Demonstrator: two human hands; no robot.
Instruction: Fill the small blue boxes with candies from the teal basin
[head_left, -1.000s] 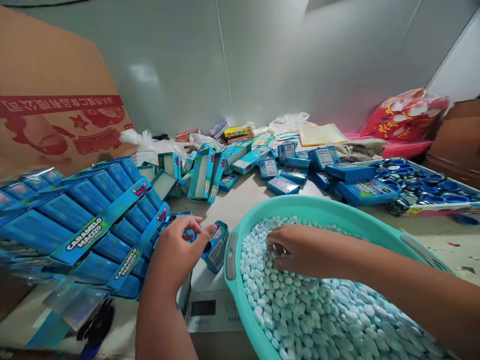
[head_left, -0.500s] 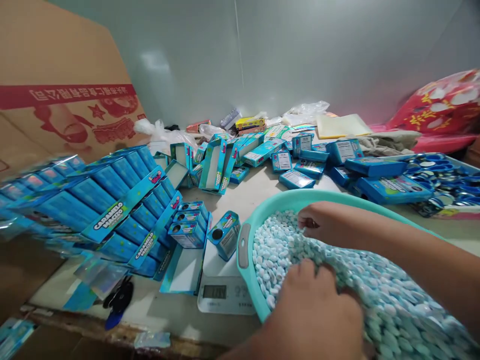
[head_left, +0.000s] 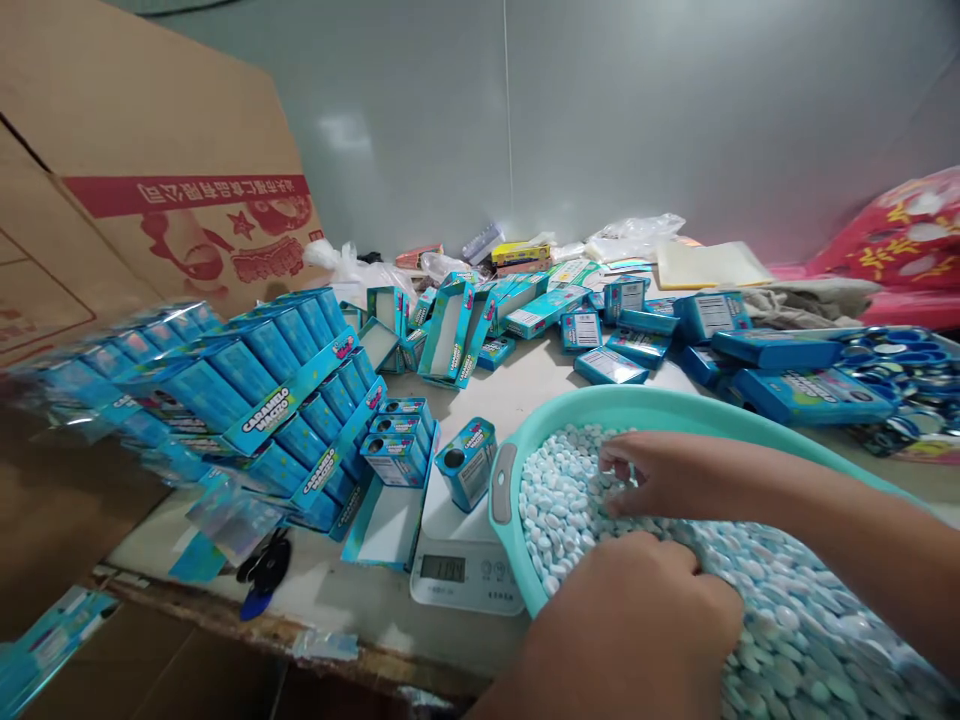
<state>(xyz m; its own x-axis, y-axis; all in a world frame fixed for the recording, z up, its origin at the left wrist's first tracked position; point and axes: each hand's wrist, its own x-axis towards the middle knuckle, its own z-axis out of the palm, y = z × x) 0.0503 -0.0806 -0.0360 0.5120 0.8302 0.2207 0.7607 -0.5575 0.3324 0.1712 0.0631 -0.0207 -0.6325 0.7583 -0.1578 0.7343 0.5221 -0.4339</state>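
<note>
A large turquoise basin [head_left: 517,440] is filled with small pale blue and white candies [head_left: 559,500]. Over its near side is my left hand [head_left: 637,600], back up and knuckles bent. Its fingers curl down out of sight, so whatever they hold is hidden. My right hand [head_left: 641,475] reaches in from the right, low over the candies, its fingers loosely bent and apart with nothing visible in them. Left of the basin, a blue box with a round hole [head_left: 469,465] stands on a white digital scale [head_left: 465,575].
Stacked display trays of blue boxes [head_left: 292,400] stand at left before a big cardboard carton [head_left: 210,120]. Black scissors [head_left: 264,572] lie near the table edge. Blue boxes [head_left: 611,365] are scattered behind the basin. A tray of shiny blue pieces [head_left: 892,380] sits at right.
My right hand's fingers have loosened and spread, and the mound of candies between my hands has settled. My left hand stays over the basin. The view has swung slightly left.
</note>
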